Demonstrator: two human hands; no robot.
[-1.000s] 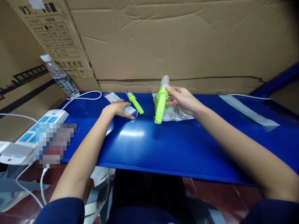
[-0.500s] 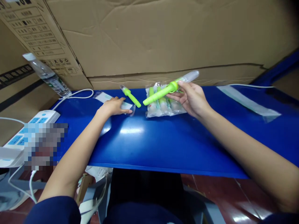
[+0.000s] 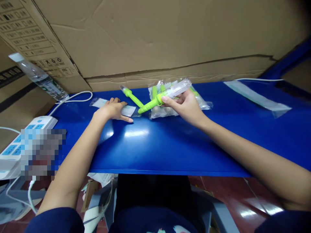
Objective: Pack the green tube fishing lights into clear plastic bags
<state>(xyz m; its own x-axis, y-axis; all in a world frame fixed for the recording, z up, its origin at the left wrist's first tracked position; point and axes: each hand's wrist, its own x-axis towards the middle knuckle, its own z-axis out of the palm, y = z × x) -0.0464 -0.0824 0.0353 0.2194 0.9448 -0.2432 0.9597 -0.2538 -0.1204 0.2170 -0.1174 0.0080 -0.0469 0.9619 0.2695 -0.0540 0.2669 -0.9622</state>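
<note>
My right hand grips a green tool with a clear cap, held nearly level with its green end pointing left over the blue table. My left hand lies with fingers stretched flat on a small clear packet holding a white sheet. A second green tool lies on the table just beyond that packet. Behind my right hand sits a clear bag of several more green tools.
Cardboard sheets wall off the table's far side. A water bottle leans at the far left, a white power strip with its cable lies at the left edge, and a long clear sleeve lies at the far right.
My right hand swung the green tool from upright to nearly level and brought its green end down and left toward the packet. My left hand stayed on the packet.
</note>
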